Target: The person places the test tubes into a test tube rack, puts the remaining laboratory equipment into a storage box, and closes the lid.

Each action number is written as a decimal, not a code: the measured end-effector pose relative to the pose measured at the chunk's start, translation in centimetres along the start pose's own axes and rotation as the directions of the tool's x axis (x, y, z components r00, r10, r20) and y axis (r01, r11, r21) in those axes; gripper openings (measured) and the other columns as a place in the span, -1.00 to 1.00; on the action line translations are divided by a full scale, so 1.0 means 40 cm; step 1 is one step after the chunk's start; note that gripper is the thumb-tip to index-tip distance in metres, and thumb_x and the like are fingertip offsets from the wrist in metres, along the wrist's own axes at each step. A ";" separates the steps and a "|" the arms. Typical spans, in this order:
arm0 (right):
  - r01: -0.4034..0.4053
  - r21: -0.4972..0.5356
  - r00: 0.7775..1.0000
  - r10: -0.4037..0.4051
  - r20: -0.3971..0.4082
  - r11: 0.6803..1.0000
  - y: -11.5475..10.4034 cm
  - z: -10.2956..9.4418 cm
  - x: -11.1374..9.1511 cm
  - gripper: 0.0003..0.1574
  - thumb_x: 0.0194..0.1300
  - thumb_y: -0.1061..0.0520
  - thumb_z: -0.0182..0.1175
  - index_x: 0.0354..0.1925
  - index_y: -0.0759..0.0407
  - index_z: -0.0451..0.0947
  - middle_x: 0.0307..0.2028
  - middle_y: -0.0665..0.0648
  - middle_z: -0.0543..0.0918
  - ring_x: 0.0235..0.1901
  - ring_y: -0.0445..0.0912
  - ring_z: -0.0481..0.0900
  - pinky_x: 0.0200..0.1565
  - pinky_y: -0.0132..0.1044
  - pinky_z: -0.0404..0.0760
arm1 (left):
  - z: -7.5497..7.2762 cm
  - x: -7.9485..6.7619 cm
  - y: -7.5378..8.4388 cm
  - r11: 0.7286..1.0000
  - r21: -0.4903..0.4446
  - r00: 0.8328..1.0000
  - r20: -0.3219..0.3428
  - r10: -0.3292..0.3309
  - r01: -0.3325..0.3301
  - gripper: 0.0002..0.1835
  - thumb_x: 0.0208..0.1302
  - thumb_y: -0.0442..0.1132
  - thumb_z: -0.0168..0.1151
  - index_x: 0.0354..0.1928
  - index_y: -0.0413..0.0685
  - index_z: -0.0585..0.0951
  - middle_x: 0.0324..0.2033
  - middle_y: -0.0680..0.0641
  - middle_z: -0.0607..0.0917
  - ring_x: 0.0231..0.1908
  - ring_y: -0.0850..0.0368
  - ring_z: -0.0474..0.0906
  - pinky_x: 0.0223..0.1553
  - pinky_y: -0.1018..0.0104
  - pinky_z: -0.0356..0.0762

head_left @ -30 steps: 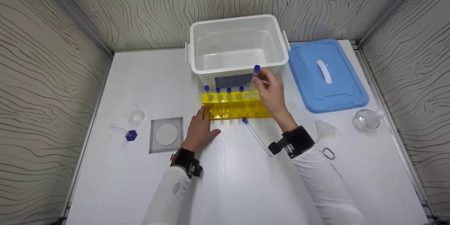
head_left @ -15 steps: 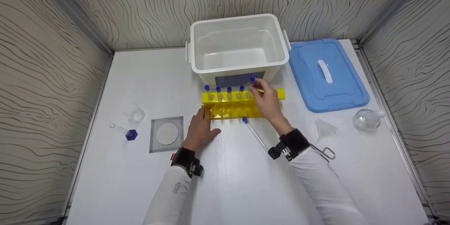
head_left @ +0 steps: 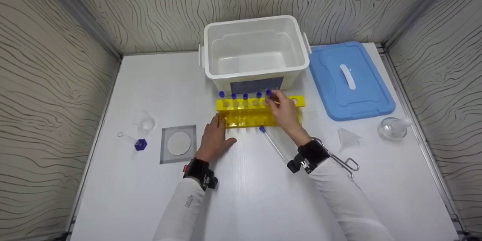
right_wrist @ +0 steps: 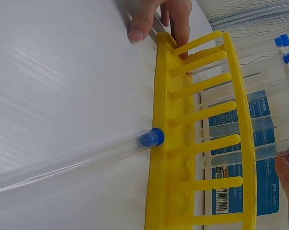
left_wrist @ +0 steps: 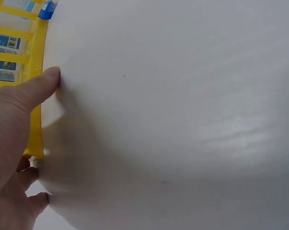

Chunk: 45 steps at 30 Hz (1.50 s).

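Observation:
A yellow test tube rack (head_left: 244, 119) stands in front of the white box, with several blue-capped test tubes upright along its left part. My right hand (head_left: 285, 115) pinches another test tube (head_left: 268, 93) just below its blue cap, to the right of that row. In the right wrist view its clear body (right_wrist: 273, 148) runs through the rack's upper bar. My left hand (head_left: 214, 141) rests on the table with its fingers against the rack's left end and its thumb spread. One more capped test tube (head_left: 274, 144) lies on the table, cap toward the rack's front edge.
Behind the rack stands the white box (head_left: 297, 67), its blue lid (head_left: 331, 98) lying to the right. A funnel (head_left: 348, 138), a metal clamp-like piece (head_left: 352, 163) and a glass bottle (head_left: 389, 128) are at right. A grey square (head_left: 190, 158), a flask (head_left: 146, 124) and a purple-based cylinder (head_left: 140, 144) lie left.
My right hand has brought its test tube left and down into the rack, beside the others. The left hand has stayed at the rack's end.

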State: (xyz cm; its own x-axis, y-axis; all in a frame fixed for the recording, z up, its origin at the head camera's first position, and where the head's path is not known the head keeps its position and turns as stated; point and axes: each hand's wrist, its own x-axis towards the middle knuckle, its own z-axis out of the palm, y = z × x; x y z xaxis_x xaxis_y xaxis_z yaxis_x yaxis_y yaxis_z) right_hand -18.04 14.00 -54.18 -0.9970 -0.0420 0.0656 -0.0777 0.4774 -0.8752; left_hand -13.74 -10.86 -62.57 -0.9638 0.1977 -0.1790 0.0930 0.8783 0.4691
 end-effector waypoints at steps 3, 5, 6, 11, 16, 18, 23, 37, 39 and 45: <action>-0.026 -0.029 0.999 0.026 0.022 0.999 0.007 0.005 0.003 -0.62 0.44 0.16 0.15 0.18 0.22 0.48 0.12 0.22 0.66 0.14 0.08 0.64 0.19 -0.09 0.63 | 0.001 0.001 -0.001 1.000 0.002 1.000 0.000 -0.006 0.006 0.08 0.21 0.15 0.33 0.57 -0.17 -0.03 0.56 -0.29 0.00 0.54 -0.18 0.02 0.56 -0.10 -0.04; -0.048 -0.050 0.998 0.050 0.031 0.998 0.010 0.007 0.005 -0.60 0.45 0.14 0.14 0.19 0.22 0.47 0.13 0.21 0.65 0.15 0.07 0.63 0.20 -0.10 0.62 | 0.001 0.003 -0.001 1.000 -0.002 1.000 -0.001 -0.006 0.006 0.08 0.21 0.15 0.33 0.57 -0.16 -0.03 0.56 -0.29 0.00 0.54 -0.18 0.02 0.56 -0.10 -0.04; -0.058 -0.058 0.998 0.060 0.033 0.997 0.011 0.007 0.006 -0.60 0.45 0.14 0.13 0.20 0.22 0.47 0.14 0.21 0.65 0.15 0.06 0.63 0.21 -0.10 0.62 | 0.002 0.003 -0.002 1.000 -0.001 1.000 -0.003 -0.004 0.004 0.08 0.21 0.15 0.33 0.57 -0.16 -0.03 0.56 -0.29 0.00 0.54 -0.18 0.02 0.56 -0.10 -0.04; -0.087 -0.086 0.995 0.090 0.033 0.993 0.010 0.010 0.009 -0.59 0.46 0.11 0.13 0.21 0.17 0.46 0.14 0.18 0.65 0.16 0.04 0.62 0.23 -0.10 0.60 | 0.003 0.004 -0.002 1.000 -0.012 1.000 -0.007 -0.004 0.004 0.08 0.20 0.15 0.34 0.57 -0.16 -0.02 0.56 -0.29 0.00 0.54 -0.20 0.03 0.56 -0.10 -0.03; -0.081 -0.090 0.996 0.084 0.036 0.993 0.011 0.012 0.008 -0.54 0.46 0.11 0.13 0.26 0.18 0.45 0.14 0.20 0.65 0.16 0.05 0.63 0.22 -0.10 0.60 | 0.005 0.002 -0.002 1.000 -0.011 1.000 0.004 -0.005 0.005 0.08 0.21 0.16 0.32 0.56 -0.17 -0.04 0.56 -0.28 -0.02 0.54 -0.19 0.01 0.56 -0.09 -0.04; -0.070 -0.092 0.997 0.073 0.037 0.993 0.012 0.012 0.006 -0.50 0.45 0.12 0.13 0.30 0.21 0.43 0.14 0.22 0.65 0.15 0.06 0.63 0.21 -0.10 0.61 | 0.005 0.001 -0.003 1.000 -0.012 1.000 0.006 0.000 0.000 0.08 0.22 0.16 0.31 0.56 -0.18 -0.03 0.56 -0.29 -0.02 0.55 -0.19 0.00 0.56 -0.09 -0.05; -0.043 -0.077 0.999 0.045 0.020 0.996 0.010 0.002 -0.003 -0.43 0.42 0.13 0.16 0.35 0.20 0.40 0.13 0.24 0.65 0.13 0.08 0.65 0.18 -0.10 0.63 | 0.006 0.002 -0.005 1.000 -0.011 1.000 0.014 -0.007 0.007 0.08 0.23 0.16 0.30 0.57 -0.17 -0.06 0.57 -0.27 -0.03 0.55 -0.17 -0.01 0.57 -0.08 -0.07; 0.169 -0.159 0.981 -0.181 -0.068 0.973 0.008 -0.044 -0.086 -0.68 0.37 0.15 0.23 0.05 0.22 0.64 -0.12 0.18 0.72 -0.17 0.00 0.68 -0.14 -0.12 0.75 | 0.004 0.006 -0.005 0.999 -0.028 0.999 0.027 -0.020 0.021 0.09 0.23 0.17 0.30 0.57 -0.14 -0.09 0.58 -0.24 -0.06 0.56 -0.15 -0.03 0.57 -0.08 -0.10; 0.216 -0.198 0.972 -0.230 -0.048 0.956 0.010 -0.043 -0.100 -0.72 0.34 0.18 0.26 -0.01 0.24 0.67 -0.19 0.18 0.73 -0.25 -0.03 0.66 -0.22 -0.10 0.74 | 0.004 0.005 -0.005 0.999 -0.029 1.000 0.025 -0.018 0.019 0.09 0.23 0.17 0.30 0.57 -0.14 -0.09 0.58 -0.24 -0.06 0.56 -0.15 -0.03 0.57 -0.08 -0.10; 0.263 -0.304 0.964 -0.263 0.042 0.916 0.031 -0.028 -0.131 -0.73 0.34 0.12 0.27 -0.06 0.23 0.69 -0.26 0.13 0.73 -0.31 -0.10 0.64 -0.27 -0.18 0.73 | 0.004 0.002 -0.003 1.000 -0.016 1.000 0.010 -0.012 0.012 0.09 0.22 0.17 0.31 0.57 -0.16 -0.06 0.57 -0.26 -0.04 0.55 -0.17 0.00 0.57 -0.09 -0.06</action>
State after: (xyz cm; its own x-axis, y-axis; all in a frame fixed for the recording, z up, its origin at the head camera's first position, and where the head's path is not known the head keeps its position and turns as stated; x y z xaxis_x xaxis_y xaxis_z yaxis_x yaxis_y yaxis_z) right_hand -12.92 15.80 -55.07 -0.9404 -0.2029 0.2728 -0.3348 0.6932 -0.6383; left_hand -13.79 -10.87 -62.78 -0.9622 0.1920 -0.1933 0.0777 0.8734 0.4808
